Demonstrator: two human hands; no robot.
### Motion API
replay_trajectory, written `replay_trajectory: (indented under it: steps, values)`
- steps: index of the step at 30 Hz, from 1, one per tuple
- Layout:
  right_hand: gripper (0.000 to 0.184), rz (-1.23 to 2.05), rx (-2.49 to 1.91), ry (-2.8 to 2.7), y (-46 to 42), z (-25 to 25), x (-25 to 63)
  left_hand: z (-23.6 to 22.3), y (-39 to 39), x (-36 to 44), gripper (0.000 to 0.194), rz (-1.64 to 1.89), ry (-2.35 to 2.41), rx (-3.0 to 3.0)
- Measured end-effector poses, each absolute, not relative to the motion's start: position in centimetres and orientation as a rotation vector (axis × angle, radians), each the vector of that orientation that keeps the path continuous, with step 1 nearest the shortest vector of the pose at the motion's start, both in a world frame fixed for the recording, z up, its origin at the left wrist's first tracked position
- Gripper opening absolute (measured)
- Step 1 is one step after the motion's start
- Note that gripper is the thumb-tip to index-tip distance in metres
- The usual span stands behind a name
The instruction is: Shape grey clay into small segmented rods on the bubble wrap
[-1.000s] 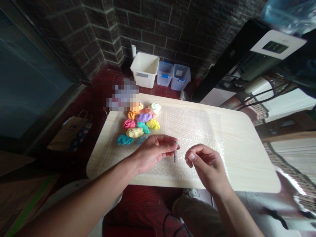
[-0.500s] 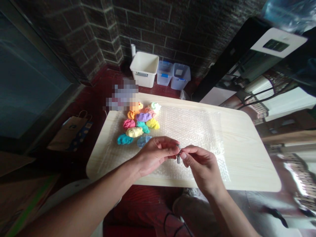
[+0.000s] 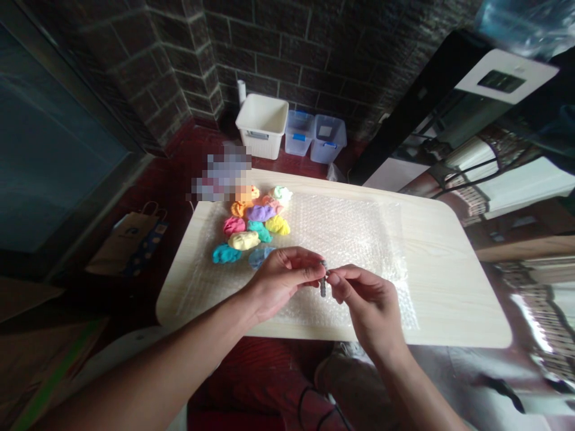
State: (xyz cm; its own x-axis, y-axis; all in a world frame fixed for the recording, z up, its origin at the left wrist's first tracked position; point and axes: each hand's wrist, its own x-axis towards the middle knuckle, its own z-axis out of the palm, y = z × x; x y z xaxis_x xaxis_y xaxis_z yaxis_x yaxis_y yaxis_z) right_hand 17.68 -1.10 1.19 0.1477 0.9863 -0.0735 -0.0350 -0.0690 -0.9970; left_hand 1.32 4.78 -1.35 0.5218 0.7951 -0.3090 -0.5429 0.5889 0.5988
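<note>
The person's left hand (image 3: 283, 278) is closed on a small grey ridged piece (image 3: 323, 288), pinched between thumb and fingers, its lower end hanging free and almost upright. The right hand (image 3: 372, 299) brings thumb and forefinger together at the piece's side; whether they grip it or merely meet it is too small to tell. Both hands and the piece are held above a sheet of bubble wrap (image 3: 350, 233) spread over a pale wooden table (image 3: 442, 269).

Beyond the left hand, a muted blue lump (image 3: 258, 257) shows partly behind the fingers. Near it on the wrap lies a cluster of soft, bright lumps, among them a teal lump (image 3: 227, 254), a pale yellow lump (image 3: 244, 240), a green lump (image 3: 259, 231) and a purple lump (image 3: 261, 213).

Past the table's far edge, on the dark red floor, stands an open white bin (image 3: 263, 145), its pale inner walls visible. Two translucent tubs with blue latches stand beside it: the left tub (image 3: 298, 143) and the right tub (image 3: 326, 152), the latter showing a whitish patch. To the left, a brown paper bag (image 3: 119, 242) has its handle up, contents hidden.
</note>
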Motion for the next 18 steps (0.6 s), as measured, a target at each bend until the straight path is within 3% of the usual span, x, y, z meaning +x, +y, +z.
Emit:
replay_trajectory:
  steps: [18]
  values:
    - [0.017,1.009,-1.401,-1.131,-1.1,1.6,17.63,-1.59,4.81,1.19,0.032,0.845,0.676,0.613]
